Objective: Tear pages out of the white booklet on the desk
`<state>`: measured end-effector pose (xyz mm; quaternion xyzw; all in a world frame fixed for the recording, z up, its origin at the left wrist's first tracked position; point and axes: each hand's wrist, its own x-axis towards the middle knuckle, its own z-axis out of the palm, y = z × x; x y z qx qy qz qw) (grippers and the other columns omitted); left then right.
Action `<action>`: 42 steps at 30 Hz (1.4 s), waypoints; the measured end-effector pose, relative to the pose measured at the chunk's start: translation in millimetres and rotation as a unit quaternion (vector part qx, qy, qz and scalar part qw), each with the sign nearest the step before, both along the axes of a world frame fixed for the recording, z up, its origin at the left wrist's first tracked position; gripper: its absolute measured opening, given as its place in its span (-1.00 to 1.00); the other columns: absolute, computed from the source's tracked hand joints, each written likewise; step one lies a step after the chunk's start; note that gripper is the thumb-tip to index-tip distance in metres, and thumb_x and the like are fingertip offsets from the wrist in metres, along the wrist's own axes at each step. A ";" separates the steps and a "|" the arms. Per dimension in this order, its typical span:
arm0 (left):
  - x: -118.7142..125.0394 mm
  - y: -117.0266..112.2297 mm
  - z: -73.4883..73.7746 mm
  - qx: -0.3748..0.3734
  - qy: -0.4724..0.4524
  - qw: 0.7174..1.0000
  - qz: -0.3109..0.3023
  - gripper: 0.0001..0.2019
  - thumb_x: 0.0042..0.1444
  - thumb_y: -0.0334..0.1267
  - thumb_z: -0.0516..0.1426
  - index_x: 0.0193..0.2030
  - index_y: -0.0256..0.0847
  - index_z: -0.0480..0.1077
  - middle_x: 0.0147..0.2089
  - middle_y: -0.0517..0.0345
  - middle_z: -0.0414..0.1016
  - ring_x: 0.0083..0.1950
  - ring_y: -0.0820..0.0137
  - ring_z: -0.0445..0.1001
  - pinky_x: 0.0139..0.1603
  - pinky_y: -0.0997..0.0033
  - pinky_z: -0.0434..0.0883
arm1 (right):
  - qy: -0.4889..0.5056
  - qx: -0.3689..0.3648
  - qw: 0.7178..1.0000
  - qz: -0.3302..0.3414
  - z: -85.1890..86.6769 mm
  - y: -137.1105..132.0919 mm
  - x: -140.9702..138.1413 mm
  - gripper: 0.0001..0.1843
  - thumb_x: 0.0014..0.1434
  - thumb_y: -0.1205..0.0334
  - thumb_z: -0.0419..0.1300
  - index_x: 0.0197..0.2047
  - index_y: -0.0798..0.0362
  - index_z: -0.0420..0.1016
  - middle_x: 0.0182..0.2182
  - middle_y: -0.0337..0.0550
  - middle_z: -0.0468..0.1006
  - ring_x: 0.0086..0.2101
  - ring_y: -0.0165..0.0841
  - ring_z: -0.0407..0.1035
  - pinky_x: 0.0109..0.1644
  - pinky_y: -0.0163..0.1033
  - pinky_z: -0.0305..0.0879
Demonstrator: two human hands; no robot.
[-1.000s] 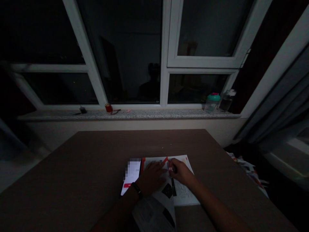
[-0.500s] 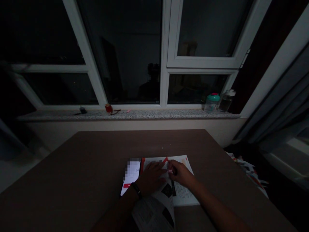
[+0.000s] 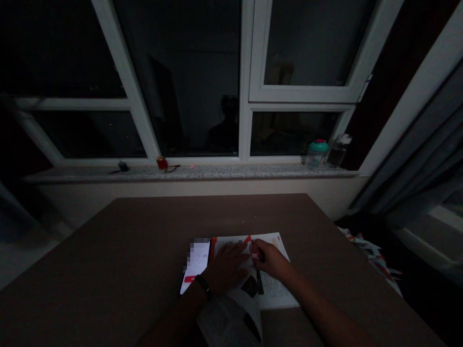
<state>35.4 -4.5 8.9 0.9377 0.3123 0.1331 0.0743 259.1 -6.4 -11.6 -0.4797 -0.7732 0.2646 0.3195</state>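
An open printed booklet [image 3: 272, 289] lies near the front of the brown table [image 3: 144, 241]. My left hand [image 3: 227, 269] rests flat on its left page, fingers stretched out, a dark band on the wrist. My right hand [image 3: 269, 258] is closed in a pinch on a small pink and white object [image 3: 255, 256] over the booklet's upper middle. What that object is cannot be made out in the dim light. A lit phone [image 3: 195, 266] lies just left of my left hand.
A stone windowsill [image 3: 188, 172] runs behind the table, with a small red object [image 3: 161, 163], a teal-lidded jar [image 3: 317, 153] and a clear bottle [image 3: 337, 150]. Dark window panes rise above. A grey curtain [image 3: 415, 178] hangs right, papers [image 3: 369, 255] lie on the floor.
Both hands stay on the booklet almost unmoved. The view has shifted very slightly.
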 end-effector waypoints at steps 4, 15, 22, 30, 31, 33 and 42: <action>1.5 -4.5 10.9 -0.013 -0.009 0.999 -0.040 -0.70 0.30 -0.19 0.06 0.15 -0.03 0.31 0.25 0.14 0.30 0.27 0.24 0.21 0.30 0.12 0.07 | 0.004 0.004 1.000 -0.029 -2.5 5.3 -2.0 -0.80 -0.03 0.46 0.12 -0.32 0.02 0.26 -0.48 -0.35 0.33 -0.48 -0.46 0.24 -0.41 -0.42 0.10; -0.7 -1.6 16.3 -0.076 0.019 0.997 -0.017 -0.67 0.33 -0.26 0.00 0.21 -0.04 0.25 0.32 0.09 0.22 0.34 0.24 0.15 0.32 -0.01 0.04 | 0.056 0.040 0.992 -0.102 -9.3 13.9 7.1 -0.93 0.09 0.35 0.12 -0.32 0.02 0.32 -0.45 -0.27 0.43 -0.43 -0.39 0.32 -0.36 -0.35 0.18; -3.8 4.9 7.3 -0.015 -0.009 1.000 -0.013 -0.72 0.32 -0.26 0.02 0.14 -0.06 0.30 0.23 0.06 0.29 0.25 0.25 0.25 0.27 0.09 0.15 | 0.072 0.025 0.995 -0.069 -5.6 10.7 1.9 -0.94 0.14 0.31 0.13 -0.26 0.03 0.37 -0.46 -0.27 0.44 -0.46 -0.41 0.32 -0.38 -0.36 0.19; -3.0 3.0 13.4 -0.025 0.006 0.999 -0.019 -0.74 0.33 -0.26 0.03 0.13 -0.09 0.33 0.25 0.05 0.30 0.28 0.21 0.22 0.30 0.02 0.11 | 0.028 0.021 0.997 -0.068 -8.6 13.1 -1.7 -0.91 0.12 0.36 0.13 -0.26 0.03 0.37 -0.46 -0.27 0.46 -0.45 -0.40 0.34 -0.36 -0.35 0.19; -3.2 3.4 12.7 -0.028 0.009 0.999 -0.020 -0.73 0.33 -0.26 0.02 0.14 -0.09 0.32 0.26 0.05 0.29 0.29 0.22 0.20 0.30 0.02 0.11 | 0.024 0.024 0.997 -0.072 -9.0 14.0 -1.8 -0.89 0.11 0.37 0.13 -0.26 0.03 0.37 -0.45 -0.26 0.46 -0.44 -0.39 0.35 -0.35 -0.35 0.19; -4.0 4.1 10.6 -0.031 0.008 0.999 -0.020 -0.72 0.34 -0.23 0.02 0.16 -0.08 0.31 0.28 0.06 0.27 0.31 0.23 0.19 0.31 0.03 0.11 | 0.016 0.031 0.997 -0.074 -8.4 15.2 -2.2 -0.85 0.07 0.39 0.14 -0.25 0.03 0.36 -0.41 -0.24 0.47 -0.41 -0.38 0.36 -0.32 -0.35 0.20; -4.8 2.9 8.8 -0.035 0.011 0.999 -0.017 -0.71 0.35 -0.20 -0.01 0.16 -0.07 0.32 0.31 0.03 0.24 0.33 0.21 0.16 0.31 -0.03 0.09 | 0.005 0.019 1.000 -0.020 -1.3 10.0 -1.1 -0.86 0.03 0.42 0.14 -0.32 0.03 0.32 -0.48 -0.33 0.38 -0.48 -0.45 0.26 -0.41 -0.40 0.12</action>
